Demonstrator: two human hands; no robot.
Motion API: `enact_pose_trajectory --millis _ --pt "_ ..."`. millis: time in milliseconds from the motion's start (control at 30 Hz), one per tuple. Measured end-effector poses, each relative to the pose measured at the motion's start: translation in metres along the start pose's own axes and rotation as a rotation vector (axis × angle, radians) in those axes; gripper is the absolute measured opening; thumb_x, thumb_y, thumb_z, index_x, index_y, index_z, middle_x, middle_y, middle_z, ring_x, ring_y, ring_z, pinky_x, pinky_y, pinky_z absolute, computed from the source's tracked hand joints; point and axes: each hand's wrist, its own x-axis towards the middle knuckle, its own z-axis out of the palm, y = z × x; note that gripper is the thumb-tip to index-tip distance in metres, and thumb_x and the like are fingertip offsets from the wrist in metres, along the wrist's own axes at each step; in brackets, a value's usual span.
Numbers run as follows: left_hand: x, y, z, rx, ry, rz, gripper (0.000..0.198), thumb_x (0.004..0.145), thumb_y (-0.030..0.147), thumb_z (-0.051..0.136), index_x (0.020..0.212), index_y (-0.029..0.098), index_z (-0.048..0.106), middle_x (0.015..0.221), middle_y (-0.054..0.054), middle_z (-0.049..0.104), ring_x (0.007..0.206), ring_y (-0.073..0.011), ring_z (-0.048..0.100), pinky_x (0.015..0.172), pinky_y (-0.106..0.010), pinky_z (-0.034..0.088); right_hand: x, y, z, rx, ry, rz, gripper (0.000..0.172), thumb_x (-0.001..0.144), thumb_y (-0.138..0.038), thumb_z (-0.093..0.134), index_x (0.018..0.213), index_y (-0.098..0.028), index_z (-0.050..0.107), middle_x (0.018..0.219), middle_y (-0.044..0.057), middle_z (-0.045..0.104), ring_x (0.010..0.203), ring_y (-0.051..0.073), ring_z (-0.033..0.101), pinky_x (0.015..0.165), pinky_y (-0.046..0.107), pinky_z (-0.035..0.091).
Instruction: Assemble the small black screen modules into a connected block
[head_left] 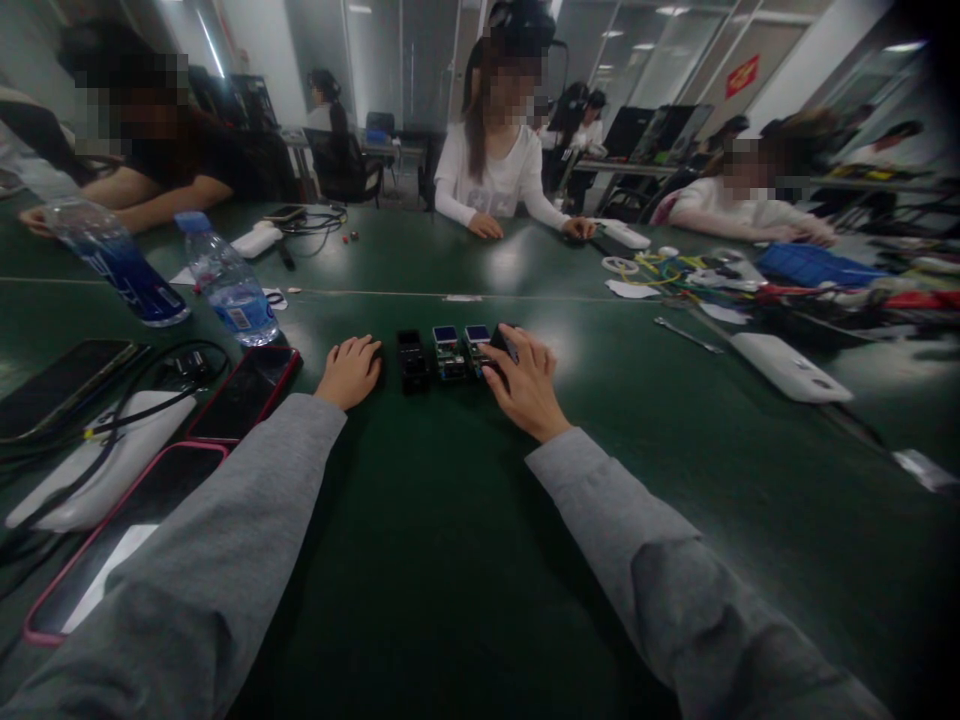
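In the middle of the table stands a row of small items: a black plastic case [412,360], then a circuit board with a small screen [448,352], then a second such board [476,340]. At the row's right end a dark case [506,342] shows partly under my right hand [527,380]. That hand is closed round this case, with thumb and index finger close beside the second board; the fingers hide much of both. Left of the row, my left hand [351,370] lies palm down on the table, holding nothing, its fingers loosely spread.
Left stand two water bottles [232,285], near phones [244,395], a white power bank [112,460] and black cables. Right lie a wrench [686,335], another white power bank [791,367] and a heap of wires by a blue tray [821,268]. Several people sit across the table.
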Motion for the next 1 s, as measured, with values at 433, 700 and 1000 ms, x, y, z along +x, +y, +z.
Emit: enact_pose_trajectory --millis 433,700,1000 --pt "0.000 -0.001 0.000 0.015 -0.002 0.009 0.044 0.099 0.034 0.036 0.139 0.021 0.047 0.152 -0.010 0.044 0.141 -0.0275 0.038 0.117 -0.054 0.030 0.000 -0.023 0.000 0.030 -0.154 -0.143 0.045 0.101 -0.048 0.043 0.141 -0.027 0.050 0.158 0.006 0.027 0.144 0.029 0.021 0.115 0.048 0.020" --pt "0.001 0.000 -0.001 0.037 -0.028 0.001 0.045 0.100 0.034 0.033 0.141 0.020 0.045 0.153 -0.010 0.042 0.142 -0.0288 0.036 0.117 -0.054 0.029 0.000 -0.020 0.006 0.039 -0.036 -0.044 0.053 0.104 -0.053 0.029 0.144 -0.021 0.038 0.150 0.011 0.036 0.137 0.027 0.031 0.111 0.047 0.026" --pt "0.000 0.001 -0.002 0.034 -0.031 -0.002 0.046 0.100 0.033 0.033 0.141 0.018 0.046 0.153 -0.011 0.042 0.142 -0.0293 0.036 0.117 -0.055 0.030 -0.001 -0.011 0.017 0.044 0.015 0.097 0.044 0.103 -0.049 0.034 0.133 -0.019 0.045 0.143 0.014 0.041 0.131 0.031 0.037 0.106 0.051 0.031"
